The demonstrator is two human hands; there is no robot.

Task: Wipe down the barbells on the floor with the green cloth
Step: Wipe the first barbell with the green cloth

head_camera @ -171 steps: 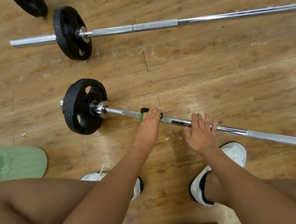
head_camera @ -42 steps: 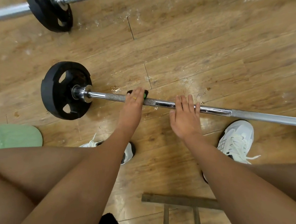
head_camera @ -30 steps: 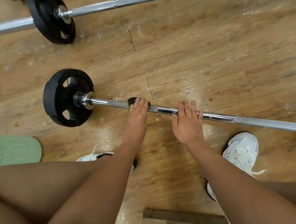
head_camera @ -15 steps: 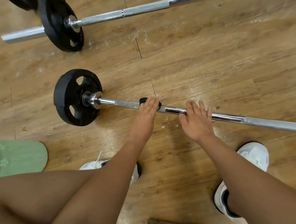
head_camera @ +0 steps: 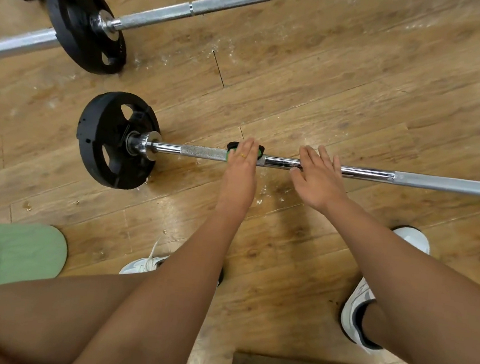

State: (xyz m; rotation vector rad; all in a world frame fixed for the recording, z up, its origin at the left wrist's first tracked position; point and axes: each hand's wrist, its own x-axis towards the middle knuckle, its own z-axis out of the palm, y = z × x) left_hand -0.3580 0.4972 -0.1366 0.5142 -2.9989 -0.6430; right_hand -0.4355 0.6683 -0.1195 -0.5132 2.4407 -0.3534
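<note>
Floor (head_camera: pixel 360 76): wood planks.
Near barbell (head_camera: pixel 438 183): lies on the floor, long axis left to right, plate at its left end.
Right grip (head_camera: pixel 318 177): fingers flat across the shaft, holding nothing.
Left grip (head_camera: pixel 241 167): nearer the plate, fingers straight, pressing down.
Green cloth (head_camera: pixel 229 153): on the shaft under the left grip; strokes likely run along the axis.

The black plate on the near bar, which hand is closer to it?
Left. The left hand presses the green cloth on the bar nearer the plate; the right hand rests on the bar farther from it.
</note>
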